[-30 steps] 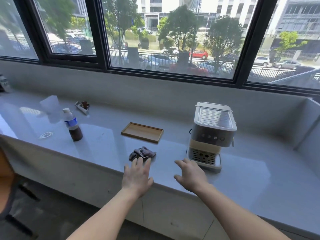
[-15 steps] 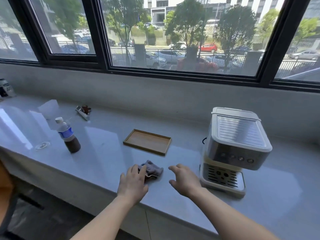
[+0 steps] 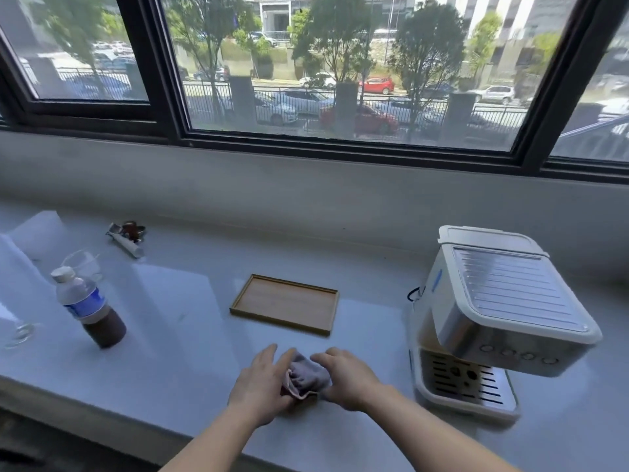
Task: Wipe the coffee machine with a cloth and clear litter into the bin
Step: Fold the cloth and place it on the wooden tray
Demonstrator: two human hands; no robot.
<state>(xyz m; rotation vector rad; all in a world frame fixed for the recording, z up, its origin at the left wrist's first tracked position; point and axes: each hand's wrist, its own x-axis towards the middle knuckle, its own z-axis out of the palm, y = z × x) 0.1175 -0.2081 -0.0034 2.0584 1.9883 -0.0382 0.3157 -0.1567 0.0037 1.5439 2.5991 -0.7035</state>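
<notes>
A crumpled grey-purple cloth (image 3: 306, 376) lies near the front edge of the pale counter (image 3: 190, 301). My left hand (image 3: 262, 386) grips its left side and my right hand (image 3: 347, 379) presses against its right side, so both hands close around it. The white and silver coffee machine (image 3: 493, 321) stands to the right of my hands, about a hand's width from my right hand. At the back left lies a small pile of litter (image 3: 127, 236): a wrapper and something brown.
A wooden tray (image 3: 286, 304) sits just behind the cloth. A plastic bottle (image 3: 88, 308) with dark liquid stands at the left, near a clear glass (image 3: 81, 264) and a clear object at the left edge (image 3: 17, 332). A wall and windows bound the counter's back.
Both hands have moved forward from the counter edge and closed on the cloth from either side. The view has shifted closer and to the left, so the coffee machine appears farther right.
</notes>
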